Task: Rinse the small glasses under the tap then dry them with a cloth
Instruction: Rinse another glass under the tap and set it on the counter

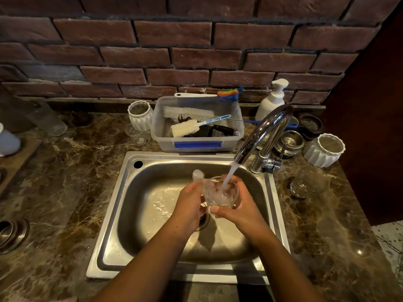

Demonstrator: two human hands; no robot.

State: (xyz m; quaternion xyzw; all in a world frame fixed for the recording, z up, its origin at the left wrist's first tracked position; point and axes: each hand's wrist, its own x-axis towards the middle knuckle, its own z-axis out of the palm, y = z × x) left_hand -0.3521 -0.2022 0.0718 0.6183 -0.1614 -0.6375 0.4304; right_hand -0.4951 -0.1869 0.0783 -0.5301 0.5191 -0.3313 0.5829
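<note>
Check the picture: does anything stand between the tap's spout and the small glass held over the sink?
Nothing visible does. The small glass, held by the left hand and right hand, sits directly under the spout, and the water stream falls straight into its open mouth above the sink.

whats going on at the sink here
A person is rinsing a small glass over the steel sink. The right hand cups it under the running tap while the left hand steadies its side. Another glass waits on the counter to the right. No cloth is in use yet.
</note>
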